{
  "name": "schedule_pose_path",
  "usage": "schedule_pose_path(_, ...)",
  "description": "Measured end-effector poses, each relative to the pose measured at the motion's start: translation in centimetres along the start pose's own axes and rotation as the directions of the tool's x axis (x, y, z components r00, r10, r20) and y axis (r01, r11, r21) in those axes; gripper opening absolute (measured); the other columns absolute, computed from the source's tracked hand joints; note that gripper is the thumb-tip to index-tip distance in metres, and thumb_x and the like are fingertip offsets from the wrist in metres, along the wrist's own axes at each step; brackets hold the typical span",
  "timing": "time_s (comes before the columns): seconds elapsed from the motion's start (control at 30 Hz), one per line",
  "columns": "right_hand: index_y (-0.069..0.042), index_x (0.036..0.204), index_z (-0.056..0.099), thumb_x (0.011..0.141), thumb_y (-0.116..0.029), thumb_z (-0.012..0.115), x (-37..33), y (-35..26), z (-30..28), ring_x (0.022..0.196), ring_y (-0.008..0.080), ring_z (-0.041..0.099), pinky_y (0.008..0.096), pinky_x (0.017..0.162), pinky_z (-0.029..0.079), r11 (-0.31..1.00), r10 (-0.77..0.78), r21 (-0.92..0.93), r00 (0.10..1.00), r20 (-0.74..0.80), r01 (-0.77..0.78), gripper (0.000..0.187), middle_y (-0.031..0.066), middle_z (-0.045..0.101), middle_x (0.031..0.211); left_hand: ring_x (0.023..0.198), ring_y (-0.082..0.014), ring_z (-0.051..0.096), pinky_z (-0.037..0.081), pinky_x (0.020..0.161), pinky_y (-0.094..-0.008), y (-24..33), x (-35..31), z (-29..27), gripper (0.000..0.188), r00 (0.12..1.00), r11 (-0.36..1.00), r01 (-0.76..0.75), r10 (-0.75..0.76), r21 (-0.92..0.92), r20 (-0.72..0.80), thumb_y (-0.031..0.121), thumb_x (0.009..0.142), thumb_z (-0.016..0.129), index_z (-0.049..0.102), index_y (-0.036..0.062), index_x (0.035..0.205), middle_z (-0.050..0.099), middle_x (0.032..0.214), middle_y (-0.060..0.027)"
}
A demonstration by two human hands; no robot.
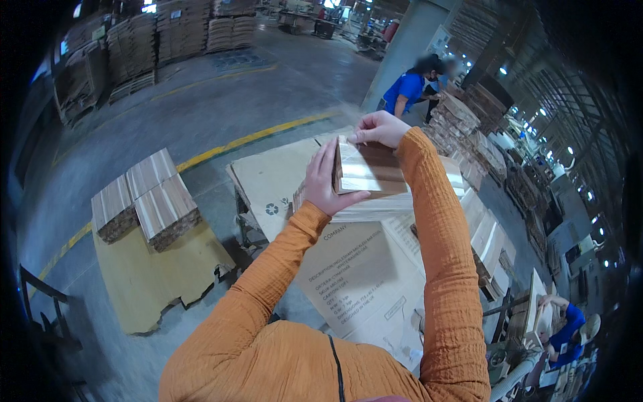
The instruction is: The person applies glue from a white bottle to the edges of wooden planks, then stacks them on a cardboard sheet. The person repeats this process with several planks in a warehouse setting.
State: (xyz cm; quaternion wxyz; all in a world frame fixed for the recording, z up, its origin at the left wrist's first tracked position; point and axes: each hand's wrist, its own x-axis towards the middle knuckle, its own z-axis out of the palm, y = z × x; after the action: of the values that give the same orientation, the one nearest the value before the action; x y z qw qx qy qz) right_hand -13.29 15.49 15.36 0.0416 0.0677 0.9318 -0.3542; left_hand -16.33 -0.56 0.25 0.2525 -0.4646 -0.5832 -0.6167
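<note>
A wooden board (372, 165) with light and dark brown strips lies over a stack of similar boards (378, 211) in front of me, its surface shining in the light. My left hand (326, 184) grips its left end, fingers along the end and thumb across the near edge. At the far left corner of the same board, my right hand (380, 128) is closed in a pinch, thumb and forefinger together. Whatever is between those fingertips is too small to make out. My right sleeve covers part of the board's right side.
Printed cardboard (362, 275) covers the worktable. To the left, board stacks (164, 204) rest on a yellowish sheet (144, 288). More boards (485, 231) lie at right. Co-workers in blue (405, 90) stand beyond and at lower right (573, 328). A pillar (408, 47) rises behind.
</note>
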Motion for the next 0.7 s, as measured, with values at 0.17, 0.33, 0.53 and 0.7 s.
schedule_pose_path(0.17, -0.003, 0.086, 0.064, 0.089, -0.029, 0.056, -4.7, 1.6, -0.3, 0.067, 0.0079, 0.058, 0.0217, 0.056, 0.044, 0.948, 0.025, 0.273, 0.813, -0.582, 0.166, 0.028, 0.0017, 0.063, 0.077, 0.106, -0.0348, 0.053, 0.042, 0.091, -0.0426, 0.0, 1.3, 0.6, 0.106, 0.998, 0.971, -0.05, 0.041, -0.235, -0.043, 0.037, 0.058, 0.08, 0.023, -0.0035, 0.137, 0.053, 0.114, -0.0221)
schedule_pose_path(0.33, -0.002, 0.087, 0.062, 0.091, -0.022, 0.052, -18.3, 3.8, 2.9, 0.069, 0.0089, 0.059, 0.0214, 0.058, 0.043, 0.934, -0.011, 0.251, 0.724, -0.69, 0.253, 0.022, 0.0046, 0.064, 0.08, 0.111, -0.0324, 0.052, 0.044, 0.094, -0.0376, -1.3, 2.5, 1.4, 0.109, 0.996, 0.925, 0.086, -0.094, -0.37, -0.003, 0.032, 0.061, 0.079, 0.013, -0.0016, 0.141, 0.05, 0.12, -0.0227)
schedule_pose_path(0.53, 0.0, 0.091, 0.058, 0.092, -0.015, 0.049, -36.5, 11.5, 13.1, 0.063, 0.0098, 0.056, 0.0206, 0.056, 0.041, 0.926, 0.195, 0.267, 0.268, -0.943, 0.266, 0.017, 0.0056, 0.063, 0.076, 0.135, -0.0286, 0.021, 0.021, 0.109, -0.0376, -3.2, 3.2, 2.3, 0.099, 0.996, 0.962, 0.053, -0.071, -0.27, -0.058, 0.021, 0.07, 0.073, 0.01, 0.003, 0.144, 0.013, 0.149, -0.0173)
schedule_pose_path(0.7, -0.002, 0.09, 0.058, 0.092, -0.016, 0.052, -50.5, 18.2, 24.3, 0.057, 0.0073, 0.05, 0.0184, 0.051, 0.037, 0.898, 0.423, 0.415, -0.537, -0.73, 0.143, 0.015, 0.0017, 0.056, 0.068, 0.123, -0.0279, 0.039, 0.039, 0.098, -0.0366, -4.1, 2.8, 2.8, 0.083, 0.967, 0.871, 0.228, -0.254, -0.435, -0.003, 0.017, 0.081, 0.066, 0.012, 0.0007, 0.142, 0.025, 0.139, -0.0247)
